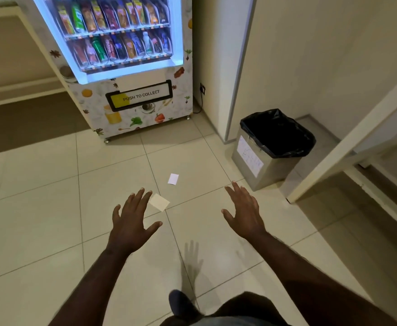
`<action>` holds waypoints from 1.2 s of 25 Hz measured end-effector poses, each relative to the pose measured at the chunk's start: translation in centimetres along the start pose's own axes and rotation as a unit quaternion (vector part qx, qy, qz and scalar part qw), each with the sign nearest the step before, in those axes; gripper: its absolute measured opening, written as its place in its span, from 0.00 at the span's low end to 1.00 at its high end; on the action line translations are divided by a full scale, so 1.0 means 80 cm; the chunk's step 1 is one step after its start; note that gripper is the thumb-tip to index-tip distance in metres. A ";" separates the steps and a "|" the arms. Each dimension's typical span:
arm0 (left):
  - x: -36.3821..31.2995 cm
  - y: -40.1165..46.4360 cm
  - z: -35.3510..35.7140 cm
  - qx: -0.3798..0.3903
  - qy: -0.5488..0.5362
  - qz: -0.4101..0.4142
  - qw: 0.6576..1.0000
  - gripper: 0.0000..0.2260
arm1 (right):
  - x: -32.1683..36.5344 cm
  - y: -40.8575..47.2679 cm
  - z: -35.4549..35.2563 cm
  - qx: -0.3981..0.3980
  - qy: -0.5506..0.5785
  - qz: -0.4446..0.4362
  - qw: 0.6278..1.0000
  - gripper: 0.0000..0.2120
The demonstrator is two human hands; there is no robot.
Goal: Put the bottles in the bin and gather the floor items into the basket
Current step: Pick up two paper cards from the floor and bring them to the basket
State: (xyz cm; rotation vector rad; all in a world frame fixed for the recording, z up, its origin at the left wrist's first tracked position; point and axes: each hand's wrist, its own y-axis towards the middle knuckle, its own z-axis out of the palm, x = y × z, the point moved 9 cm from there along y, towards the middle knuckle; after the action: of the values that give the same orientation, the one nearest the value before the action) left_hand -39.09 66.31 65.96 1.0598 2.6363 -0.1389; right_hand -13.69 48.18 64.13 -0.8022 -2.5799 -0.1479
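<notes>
Two pieces of paper lie on the tiled floor: a small white slip [173,179] and a cream square [159,202] nearer me. My left hand [131,220] hovers palm down with fingers spread, its fingertips just left of the cream square. My right hand [244,212] is also spread and empty, right of both papers. A grey bin [263,170] lined with a black bag [277,135] stands at the right by the wall. No bottle lies on the floor and no basket is in view.
A lit vending machine [126,67] full of drinks stands against the far wall, its cable plugged into a socket [202,88]. A white frame or railing [357,147] slants in at the right. My foot [181,304] shows at the bottom.
</notes>
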 end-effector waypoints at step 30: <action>0.372 0.458 0.184 0.207 0.005 0.030 0.978 0.37 | 0.105 0.442 0.333 0.088 0.035 0.139 0.986 0.32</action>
State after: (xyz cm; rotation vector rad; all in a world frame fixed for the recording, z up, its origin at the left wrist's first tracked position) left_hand -30.74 109.58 43.60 1.2638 2.6436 -0.6950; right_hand -9.91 87.76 42.88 -1.0570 -2.3465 0.1313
